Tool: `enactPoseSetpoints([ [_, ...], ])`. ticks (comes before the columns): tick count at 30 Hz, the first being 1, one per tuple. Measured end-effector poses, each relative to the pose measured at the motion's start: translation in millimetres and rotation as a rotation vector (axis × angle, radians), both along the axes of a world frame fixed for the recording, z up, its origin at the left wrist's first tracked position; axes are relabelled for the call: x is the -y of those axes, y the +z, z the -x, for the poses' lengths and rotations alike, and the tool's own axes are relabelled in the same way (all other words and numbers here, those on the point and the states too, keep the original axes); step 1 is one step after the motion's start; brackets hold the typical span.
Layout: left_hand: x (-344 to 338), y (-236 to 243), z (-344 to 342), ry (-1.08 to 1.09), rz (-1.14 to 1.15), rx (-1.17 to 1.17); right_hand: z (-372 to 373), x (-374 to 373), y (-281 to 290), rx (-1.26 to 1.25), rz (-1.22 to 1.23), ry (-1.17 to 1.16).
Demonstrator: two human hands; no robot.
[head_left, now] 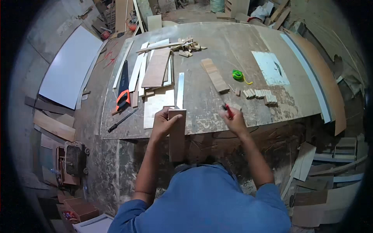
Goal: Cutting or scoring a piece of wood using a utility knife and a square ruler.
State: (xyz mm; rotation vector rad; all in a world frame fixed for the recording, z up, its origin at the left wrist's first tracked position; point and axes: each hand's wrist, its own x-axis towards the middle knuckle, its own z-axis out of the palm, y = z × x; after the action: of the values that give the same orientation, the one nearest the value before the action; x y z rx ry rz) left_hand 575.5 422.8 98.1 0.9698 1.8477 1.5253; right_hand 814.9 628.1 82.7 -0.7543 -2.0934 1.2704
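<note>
Near the front edge of the worktable, my left hand [164, 123] is closed on the upper end of a narrow wooden board [177, 136], which hangs upright past the table edge. My right hand [236, 121] grips a slim red-and-black tool [228, 111]; its exact kind is hard to make out. Just beyond the board lies a metal ruler [180, 87]. Past my right hand are a longer wooden strip [215, 75], a green tape measure [237, 74] with its yellow end out, and a row of small wooden blocks [261, 94].
An orange-handled handsaw [123, 91] and a dark rod-like tool [122, 120] lie on the worktable's [217, 42] left side, beside stacked boards [156, 70]. Offcuts [189, 46] are heaped behind them. A white sheet [271, 68] and a long pale strip [307, 75] lie right.
</note>
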Motion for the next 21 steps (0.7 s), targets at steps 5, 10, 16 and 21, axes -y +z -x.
enactPoseSetpoints([
  [5, -18, 26, -28, 0.129, -0.059, 0.258, 18, 46, -23, -0.13, 0.436, 0.233],
  [10, -33, 23, -30, 0.223, -0.152, 0.302, 25, 87, -44, -0.19, 0.703, 0.379],
  [16, -35, -3, -46, 0.244, -0.021, 0.327, 22, 88, -61, -0.177, 0.631, 0.148],
  [21, -25, -13, -82, 0.137, 0.004, 0.48, 17, 82, -34, -0.391, 0.647, 0.009],
])
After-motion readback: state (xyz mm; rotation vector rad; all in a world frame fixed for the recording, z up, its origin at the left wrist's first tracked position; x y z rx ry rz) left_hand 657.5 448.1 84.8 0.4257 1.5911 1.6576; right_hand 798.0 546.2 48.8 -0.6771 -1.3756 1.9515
